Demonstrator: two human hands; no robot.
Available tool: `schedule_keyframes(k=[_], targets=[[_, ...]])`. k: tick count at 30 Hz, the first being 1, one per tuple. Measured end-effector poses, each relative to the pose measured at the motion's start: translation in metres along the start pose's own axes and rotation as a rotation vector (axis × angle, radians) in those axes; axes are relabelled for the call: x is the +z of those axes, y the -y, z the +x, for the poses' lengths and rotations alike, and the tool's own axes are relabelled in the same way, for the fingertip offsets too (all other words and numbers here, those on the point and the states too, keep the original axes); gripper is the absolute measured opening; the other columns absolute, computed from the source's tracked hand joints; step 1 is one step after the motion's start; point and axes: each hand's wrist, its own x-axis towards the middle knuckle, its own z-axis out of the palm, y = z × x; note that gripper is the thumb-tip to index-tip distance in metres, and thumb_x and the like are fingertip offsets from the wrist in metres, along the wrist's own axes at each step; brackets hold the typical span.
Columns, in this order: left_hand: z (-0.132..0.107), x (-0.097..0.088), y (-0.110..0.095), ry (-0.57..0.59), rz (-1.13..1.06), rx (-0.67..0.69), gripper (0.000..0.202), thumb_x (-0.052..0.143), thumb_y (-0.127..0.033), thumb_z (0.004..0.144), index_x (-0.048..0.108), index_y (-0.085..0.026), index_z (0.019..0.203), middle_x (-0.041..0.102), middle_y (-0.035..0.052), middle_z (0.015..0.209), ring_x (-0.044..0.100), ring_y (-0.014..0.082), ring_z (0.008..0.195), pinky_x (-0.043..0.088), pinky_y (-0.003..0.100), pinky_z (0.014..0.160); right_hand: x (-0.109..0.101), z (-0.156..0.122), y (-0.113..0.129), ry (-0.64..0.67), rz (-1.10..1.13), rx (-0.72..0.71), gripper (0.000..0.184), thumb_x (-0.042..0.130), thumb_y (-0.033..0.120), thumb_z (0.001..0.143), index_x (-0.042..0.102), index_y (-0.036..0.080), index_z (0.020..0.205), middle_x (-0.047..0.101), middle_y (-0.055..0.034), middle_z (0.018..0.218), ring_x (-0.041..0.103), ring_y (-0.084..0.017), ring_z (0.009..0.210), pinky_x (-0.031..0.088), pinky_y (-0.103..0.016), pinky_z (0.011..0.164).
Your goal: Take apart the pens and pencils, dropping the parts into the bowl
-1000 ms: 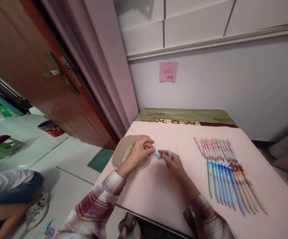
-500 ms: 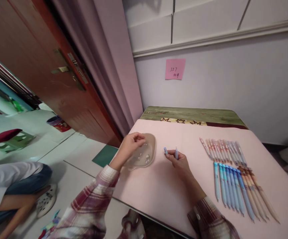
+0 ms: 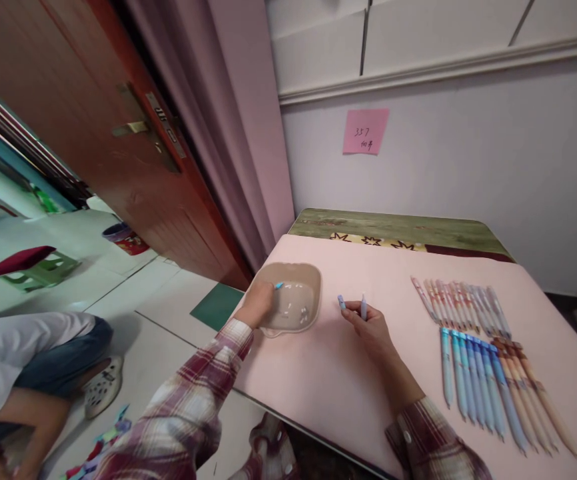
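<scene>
My left hand [image 3: 259, 301] is over the left side of a beige plastic tray [image 3: 317, 283], fingers closed on a small bright-blue piece [image 3: 279, 285], whose kind is too small to make out. A few small clear or white bits [image 3: 304, 313] lie on the tray's bottom. Right of the tray, my right hand [image 3: 367, 327] is raised above the pink tabletop with its fingers closed. It grips a pale blue pen part [image 3: 363, 307] standing upright and a short blue-and-white pen piece [image 3: 341, 302] at the thumb and fingertip.
On the table's right lie a row of pinkish and clear pens [image 3: 461, 307], and below it blue pens [image 3: 478, 380] and brown pens [image 3: 533, 393]. A pink note [image 3: 366, 132] is on the wall. Left, a person [image 3: 33, 373] crouches by a green stool [image 3: 43, 272] and a wooden door [image 3: 133, 167].
My left hand has lowered into the tray's left side, and a bright-blue piece now shows at its fingertips. My right hand keeps its pen parts. The view has shifted slightly.
</scene>
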Motion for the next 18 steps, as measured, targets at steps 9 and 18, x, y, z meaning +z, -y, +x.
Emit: schedule_keyframes(k=[9, 18], targets=[[-0.005, 0.001, -0.003, 0.212, -0.006, 0.065, 0.013, 0.06, -0.009, 0.054, 0.064, -0.021, 0.058, 0.064, 0.0001, 0.062, 0.056, 0.017, 0.066, 0.038, 0.025, 0.061, 0.003, -0.001, 0.004, 0.012, 0.015, 0.03, 0.04, 0.08, 0.046, 0.062, 0.071, 0.014, 0.084, 0.051, 0.0036, 0.055, 0.034, -0.008, 0.05, 0.025, -0.023, 0.046], [-0.007, -0.001, -0.016, 0.166, 0.002, 0.064, 0.013, 0.058, -0.005, 0.06, 0.06, -0.018, 0.059, 0.06, 0.0024, 0.062, 0.054, 0.0179, 0.066, 0.04, 0.028, 0.066, 0.002, -0.001, 0.006, 0.015, 0.029, 0.008, 0.036, 0.079, 0.044, 0.063, 0.072, 0.015, 0.083, 0.051, 0.0033, 0.056, 0.037, -0.008, 0.051, 0.027, -0.023, 0.047]])
